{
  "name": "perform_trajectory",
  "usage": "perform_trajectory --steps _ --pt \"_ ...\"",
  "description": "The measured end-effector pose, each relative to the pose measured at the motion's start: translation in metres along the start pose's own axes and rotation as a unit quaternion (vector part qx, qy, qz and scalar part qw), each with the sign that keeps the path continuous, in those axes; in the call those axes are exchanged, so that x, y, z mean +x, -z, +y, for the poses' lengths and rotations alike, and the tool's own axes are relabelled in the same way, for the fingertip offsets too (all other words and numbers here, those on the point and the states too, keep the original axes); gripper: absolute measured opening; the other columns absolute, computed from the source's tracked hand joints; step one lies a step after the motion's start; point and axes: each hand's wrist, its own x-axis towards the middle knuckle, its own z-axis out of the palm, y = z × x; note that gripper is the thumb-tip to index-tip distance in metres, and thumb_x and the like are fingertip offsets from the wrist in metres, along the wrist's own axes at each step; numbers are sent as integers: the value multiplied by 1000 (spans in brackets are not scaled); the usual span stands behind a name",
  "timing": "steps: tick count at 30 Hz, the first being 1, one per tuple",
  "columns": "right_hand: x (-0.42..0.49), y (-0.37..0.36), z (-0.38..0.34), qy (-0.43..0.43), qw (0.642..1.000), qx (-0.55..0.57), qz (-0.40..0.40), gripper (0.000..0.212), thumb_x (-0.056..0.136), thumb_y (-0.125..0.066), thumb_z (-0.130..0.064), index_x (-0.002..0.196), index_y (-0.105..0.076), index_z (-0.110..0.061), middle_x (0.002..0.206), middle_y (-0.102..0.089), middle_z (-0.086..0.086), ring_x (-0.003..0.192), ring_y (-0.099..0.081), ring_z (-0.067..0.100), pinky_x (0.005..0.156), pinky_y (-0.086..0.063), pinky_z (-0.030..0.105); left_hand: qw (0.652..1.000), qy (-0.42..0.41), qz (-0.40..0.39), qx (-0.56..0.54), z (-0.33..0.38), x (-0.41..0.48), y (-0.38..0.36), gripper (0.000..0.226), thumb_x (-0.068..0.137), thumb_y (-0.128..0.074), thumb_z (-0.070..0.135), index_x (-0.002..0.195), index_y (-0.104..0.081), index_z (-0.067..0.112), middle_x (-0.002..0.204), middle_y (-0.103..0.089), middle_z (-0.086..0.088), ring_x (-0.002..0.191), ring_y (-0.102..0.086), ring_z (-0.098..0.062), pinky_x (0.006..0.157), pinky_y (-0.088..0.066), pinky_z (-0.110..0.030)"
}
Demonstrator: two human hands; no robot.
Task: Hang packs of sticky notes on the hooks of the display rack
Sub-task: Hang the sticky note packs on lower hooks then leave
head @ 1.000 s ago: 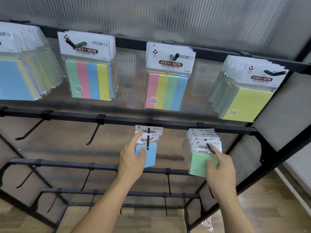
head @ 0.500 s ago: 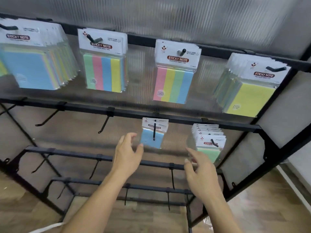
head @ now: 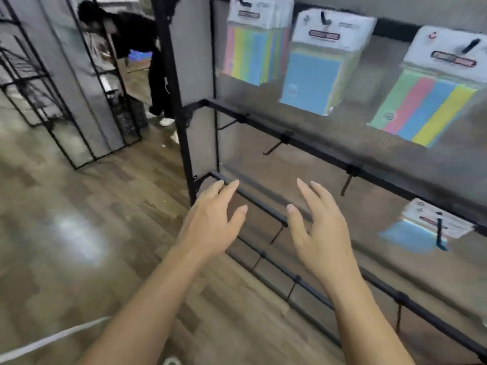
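Left hand [head: 210, 222] and right hand [head: 321, 233] both empty, fingers spread, mid-frame. Bare hooks [head: 274, 148] sit just above them on the display rack [head: 316, 151] rail, prongs angled out and down. Nearest blue pack [head: 416, 230] already hangs at the right edge, upright — right hand nearer. No loose pack in view — probably needs fetching.

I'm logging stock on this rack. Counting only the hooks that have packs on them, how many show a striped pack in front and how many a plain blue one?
Striped front: 2, the left striped pack and the right striped pack
Plain blue front: 2, the large blue pack and the small blue pack
Total: 4 loaded hooks in view
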Motion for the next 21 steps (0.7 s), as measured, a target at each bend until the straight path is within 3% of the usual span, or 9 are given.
perform_trajectory --steps 3,9,14,21 --pt "25 -46 -37 9 998 -13 -66 51 100 -46 -33 149 -35 -26 157 -28 1 146 -20 13 112 -13 21 998 56 7 6 -54 5 36 57 100 -45 42 152 -28 29 161 -22 -3 147 -18 -18 116 -20 -34" --pt "79 -149 -123 32 985 -32 -165 52 101 -42 -38 151 -30 -28 160 -22 6 148 -14 19 121 -14 36 991 127 36 27 -167 23 115 58 100 -42 45 153 -24 31 162 -16 -3 149 -12 -19 117 -18 -39" --pt "123 -222 -184 63 975 -17 -211 53 100 -42 -39 150 -33 -24 157 -29 3 146 -21 16 115 -17 29 982 178 56 33 -245 44 172 58 99 -41 49 153 -26 33 162 -17 0 148 -18 -21 119 -23 -44" --pt "203 -335 -259 110 959 -7 -261 54 98 -46 -41 148 -37 -22 155 -33 4 142 -31 18 116 -26 35 969 228 81 42 -346 95 227 55 100 -44 42 151 -33 24 156 -33 -7 143 -29 -24 116 -28 -42"
